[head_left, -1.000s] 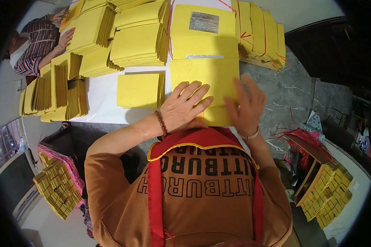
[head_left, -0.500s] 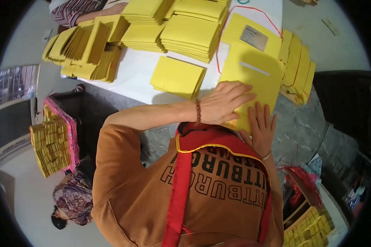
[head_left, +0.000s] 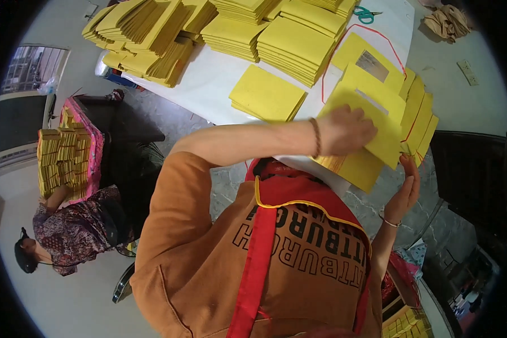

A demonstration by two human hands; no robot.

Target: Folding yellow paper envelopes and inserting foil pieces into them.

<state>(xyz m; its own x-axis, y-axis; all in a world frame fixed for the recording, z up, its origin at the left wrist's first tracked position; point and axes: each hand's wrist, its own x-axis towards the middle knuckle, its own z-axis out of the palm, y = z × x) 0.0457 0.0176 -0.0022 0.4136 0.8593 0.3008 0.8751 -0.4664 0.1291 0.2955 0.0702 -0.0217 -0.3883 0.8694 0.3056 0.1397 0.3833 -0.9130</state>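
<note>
- Lower yellow sheet is lying nearest the body, apparently reaching worktop's near edge.
- L hand is resting on top yellow sheet; fingers curling but blurred, can't tell if pinching.
- R hand is standing by that sheet's R corner; fingers fairly straight, close together, contact unclear.
- Step prob.: positioning top sheet over lower; next move is prob. calling for R fingers guiding the edge, L steadying.
- Small folded pile is sitting L; white surface beyond is leaving room. Tied bundle is crowding R.
- Farther: scissors lying, tall stacks filling L.
</note>
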